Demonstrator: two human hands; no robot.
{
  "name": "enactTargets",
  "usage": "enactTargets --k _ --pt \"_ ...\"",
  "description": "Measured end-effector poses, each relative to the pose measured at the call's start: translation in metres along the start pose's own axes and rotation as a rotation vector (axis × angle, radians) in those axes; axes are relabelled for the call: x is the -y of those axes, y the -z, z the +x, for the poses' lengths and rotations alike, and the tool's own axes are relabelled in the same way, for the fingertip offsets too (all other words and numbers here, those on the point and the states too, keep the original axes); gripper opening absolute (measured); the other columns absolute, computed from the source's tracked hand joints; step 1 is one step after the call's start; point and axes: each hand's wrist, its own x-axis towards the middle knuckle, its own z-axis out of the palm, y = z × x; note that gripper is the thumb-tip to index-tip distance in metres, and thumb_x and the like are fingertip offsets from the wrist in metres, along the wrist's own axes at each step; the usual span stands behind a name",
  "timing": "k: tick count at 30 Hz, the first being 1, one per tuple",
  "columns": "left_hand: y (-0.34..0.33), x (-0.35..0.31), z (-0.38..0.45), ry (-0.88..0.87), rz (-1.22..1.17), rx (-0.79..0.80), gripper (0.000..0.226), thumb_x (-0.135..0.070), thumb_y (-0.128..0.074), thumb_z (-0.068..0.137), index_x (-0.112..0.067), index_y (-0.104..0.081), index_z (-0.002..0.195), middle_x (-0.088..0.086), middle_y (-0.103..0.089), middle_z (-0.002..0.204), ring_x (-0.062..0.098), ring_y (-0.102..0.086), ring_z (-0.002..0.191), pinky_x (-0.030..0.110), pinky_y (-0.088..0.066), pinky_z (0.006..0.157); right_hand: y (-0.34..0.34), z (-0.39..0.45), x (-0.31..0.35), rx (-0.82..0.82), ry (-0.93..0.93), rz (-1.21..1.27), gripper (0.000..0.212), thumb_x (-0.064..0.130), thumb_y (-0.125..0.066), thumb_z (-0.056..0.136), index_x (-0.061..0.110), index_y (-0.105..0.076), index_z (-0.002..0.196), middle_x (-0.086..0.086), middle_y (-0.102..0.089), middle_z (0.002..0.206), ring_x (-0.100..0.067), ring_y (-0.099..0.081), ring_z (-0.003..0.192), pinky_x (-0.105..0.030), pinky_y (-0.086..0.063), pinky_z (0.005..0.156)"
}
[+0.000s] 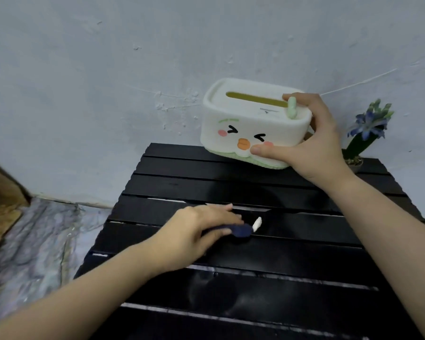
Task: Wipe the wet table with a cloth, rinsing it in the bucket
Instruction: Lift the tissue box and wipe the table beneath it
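A black slatted table fills the lower middle of the head view, its boards shiny. My left hand presses a dark blue cloth with a white tag flat on a middle slat. My right hand grips the right end of a white tissue box with a cartoon duck face, tilted up at the table's far edge by the wall. No bucket is in view.
A small potted plant with blue flowers stands at the table's far right corner, just behind my right wrist. A pale wall rises close behind. Marbled floor and a wooden piece lie to the left.
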Motion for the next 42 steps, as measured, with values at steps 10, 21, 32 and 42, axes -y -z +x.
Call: enactTargets --k 10,21,32,42 --pt "0.084 0.095 0.022 0.394 0.056 -0.495 0.030 -0.016 -0.061 0.096 -0.022 -0.067 0.125 -0.004 -0.073 0.108 -0.005 -0.065 0.069 0.007 -0.045 0.074 -0.020 -0.019 -0.007 -0.005 -0.085 0.022 0.088 0.050 -0.097 0.044 0.036 -0.055 0.121 -0.002 -0.051 0.134 -0.009 -0.055 0.121 -0.036 -0.053 0.099" --pt "0.025 0.012 -0.041 0.068 0.002 -0.060 0.029 -0.019 -0.064 0.095 -0.022 -0.068 0.123 -0.015 -0.066 0.125 -0.001 -0.049 0.131 0.025 -0.041 0.109 -0.028 -0.015 -0.012 -0.019 -0.076 0.011 0.085 0.047 -0.096 0.045 0.039 -0.054 0.118 0.002 -0.049 0.134 -0.003 -0.053 0.120 -0.017 -0.049 0.095" --pt "0.071 0.103 -0.018 0.456 0.256 -0.437 0.030 -0.013 -0.062 0.094 -0.022 -0.068 0.123 -0.002 -0.066 0.129 0.016 -0.049 0.134 0.025 -0.038 0.109 -0.042 -0.017 -0.010 -0.067 -0.086 0.000 0.088 0.047 -0.096 0.045 0.034 -0.055 0.122 0.002 -0.048 0.131 0.002 -0.050 0.116 -0.010 -0.045 0.091" --pt "0.042 0.031 -0.014 0.244 -0.012 -0.408 0.029 -0.020 -0.062 0.096 -0.027 -0.068 0.123 -0.013 -0.072 0.113 0.006 -0.070 0.078 0.022 -0.055 0.076 -0.030 -0.011 -0.005 -0.065 -0.036 0.027 0.088 0.048 -0.096 0.047 0.027 -0.055 0.123 -0.002 -0.049 0.133 -0.002 -0.052 0.120 -0.028 -0.050 0.100"
